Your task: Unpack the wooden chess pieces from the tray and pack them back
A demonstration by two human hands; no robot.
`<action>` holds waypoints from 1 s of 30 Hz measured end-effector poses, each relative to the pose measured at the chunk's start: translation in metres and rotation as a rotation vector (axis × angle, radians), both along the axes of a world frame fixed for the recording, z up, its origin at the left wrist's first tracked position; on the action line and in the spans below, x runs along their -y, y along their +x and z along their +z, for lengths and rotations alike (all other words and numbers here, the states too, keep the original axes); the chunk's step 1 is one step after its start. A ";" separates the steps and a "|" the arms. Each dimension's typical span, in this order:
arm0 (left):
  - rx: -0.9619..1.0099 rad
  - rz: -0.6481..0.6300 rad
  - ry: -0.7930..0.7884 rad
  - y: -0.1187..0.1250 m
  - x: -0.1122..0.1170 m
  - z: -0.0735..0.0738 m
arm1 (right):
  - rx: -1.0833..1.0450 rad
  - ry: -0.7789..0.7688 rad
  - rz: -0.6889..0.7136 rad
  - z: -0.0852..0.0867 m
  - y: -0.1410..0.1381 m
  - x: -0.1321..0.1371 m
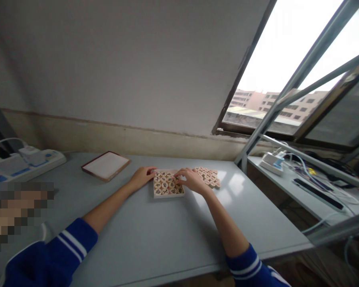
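A shallow white box (169, 196) sits on the desk, packed with rows of round wooden Chinese chess pieces (165, 185) marked with dark characters. My left hand (142, 178) grips the box at its far left corner, fingers bent around the edge. Over the right side of the box, my right hand (193, 180) has its fingers and thumb curled down on a Chinese chess piece, which they partly cover. Just beyond the right hand lies a flat cluster of loose Chinese chess pieces (211, 177), touching one another on the desk.
A flat box lid (107, 165) with a dark red rim lies at the back left of the grey desk (155, 239). A power strip (32, 161) with plugs stands at the far left. On the right are a metal frame post (265, 121) and a lower shelf with cables.
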State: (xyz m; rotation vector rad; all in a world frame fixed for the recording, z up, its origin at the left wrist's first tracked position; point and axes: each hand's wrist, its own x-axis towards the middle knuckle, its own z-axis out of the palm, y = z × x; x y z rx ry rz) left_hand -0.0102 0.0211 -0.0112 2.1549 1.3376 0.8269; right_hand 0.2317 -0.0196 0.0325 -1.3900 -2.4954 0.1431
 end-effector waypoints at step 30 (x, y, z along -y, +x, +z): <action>-0.016 0.008 -0.004 0.000 0.002 0.002 | -0.089 0.097 -0.577 -0.017 0.070 -0.025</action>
